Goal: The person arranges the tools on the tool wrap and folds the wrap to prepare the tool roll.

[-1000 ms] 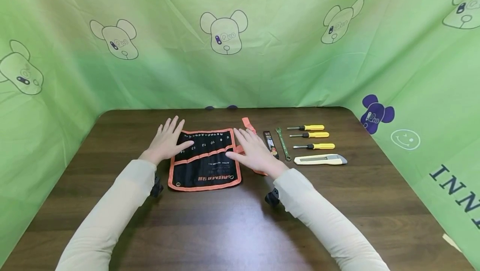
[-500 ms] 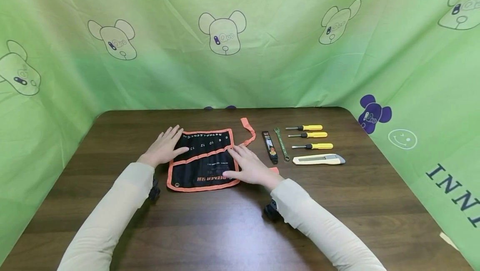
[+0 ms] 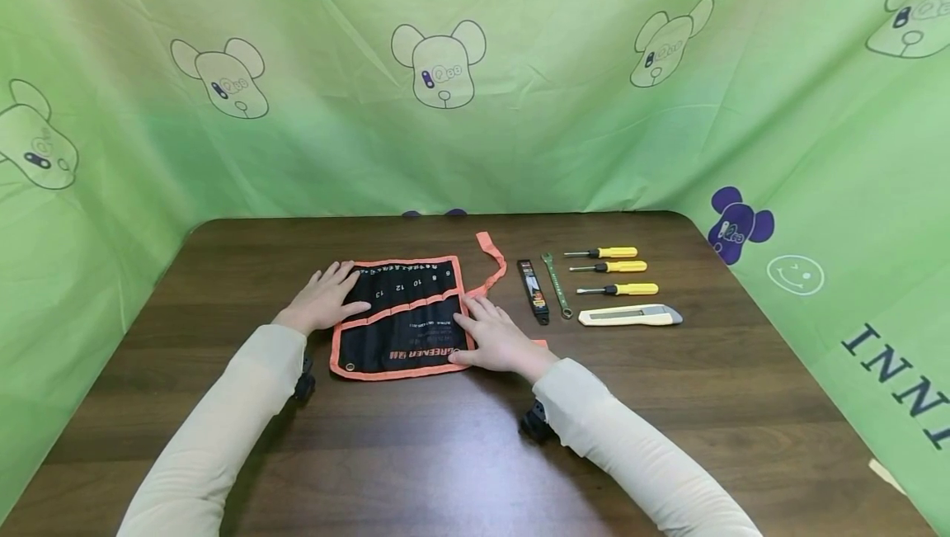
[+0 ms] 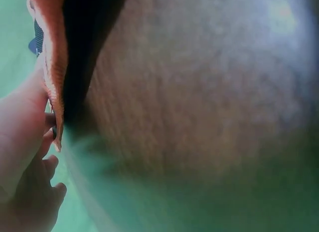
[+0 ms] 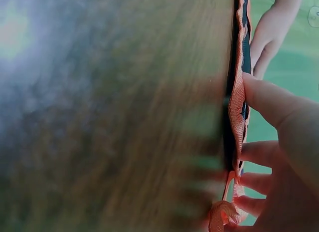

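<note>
A black tool roll point(image 3: 416, 331) with orange binding, a row of pockets and printed sizes lies spread on the table. My left hand point(image 3: 321, 300) rests on its left edge, fingers spread and thumb over the fabric. On the right edge, near the front corner, my right hand point(image 3: 496, 337) touches the roll with fingers apart. In the right wrist view the right thumb point(image 5: 266, 97) and fingertips meet the orange binding point(image 5: 237, 107). The left wrist view shows the left hand point(image 4: 20, 137) at the roll's border. An orange strap point(image 3: 491, 256) trails from the right side, partly hidden by the right hand.
Right of the roll lie a black printed package point(image 3: 533, 292), a green combination wrench point(image 3: 557, 287), yellow-handled screwdrivers point(image 3: 616, 252) and a white utility knife point(image 3: 631, 316). A green patterned curtain point(image 3: 445, 157) stands around the wooden table point(image 3: 416, 454).
My right hand has slid toward me along the roll's right edge, uncovering the strap and upper corner. My left hand has drawn slightly toward me, its thumb still over the roll.
</note>
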Tool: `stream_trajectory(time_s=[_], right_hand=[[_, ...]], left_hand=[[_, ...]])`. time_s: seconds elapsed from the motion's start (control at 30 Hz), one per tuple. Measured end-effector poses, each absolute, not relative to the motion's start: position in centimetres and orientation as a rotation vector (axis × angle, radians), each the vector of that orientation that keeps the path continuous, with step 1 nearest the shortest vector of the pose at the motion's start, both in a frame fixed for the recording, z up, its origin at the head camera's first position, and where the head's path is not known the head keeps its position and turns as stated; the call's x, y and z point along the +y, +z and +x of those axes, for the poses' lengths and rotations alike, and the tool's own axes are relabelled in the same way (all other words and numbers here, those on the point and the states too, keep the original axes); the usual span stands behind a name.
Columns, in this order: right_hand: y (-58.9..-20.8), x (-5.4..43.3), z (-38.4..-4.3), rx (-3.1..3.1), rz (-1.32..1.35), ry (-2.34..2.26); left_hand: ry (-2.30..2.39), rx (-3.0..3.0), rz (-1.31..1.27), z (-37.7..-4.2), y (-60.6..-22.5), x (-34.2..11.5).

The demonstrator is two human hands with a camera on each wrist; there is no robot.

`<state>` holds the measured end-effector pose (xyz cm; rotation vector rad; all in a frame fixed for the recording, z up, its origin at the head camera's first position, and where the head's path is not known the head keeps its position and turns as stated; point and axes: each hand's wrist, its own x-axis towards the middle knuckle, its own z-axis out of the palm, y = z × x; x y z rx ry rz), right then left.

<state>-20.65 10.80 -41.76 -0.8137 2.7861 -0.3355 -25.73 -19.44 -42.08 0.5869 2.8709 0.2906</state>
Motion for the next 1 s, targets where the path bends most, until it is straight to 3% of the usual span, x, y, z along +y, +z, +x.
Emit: stream_trajectory(time_s=[1.0], right_hand=[[-41.0, 9.5, -22.8, 2.762, -0.740, -0.228]], left_hand=[[0.007, 2.986, 0.509, -21.4, -41.4, -19.8]])
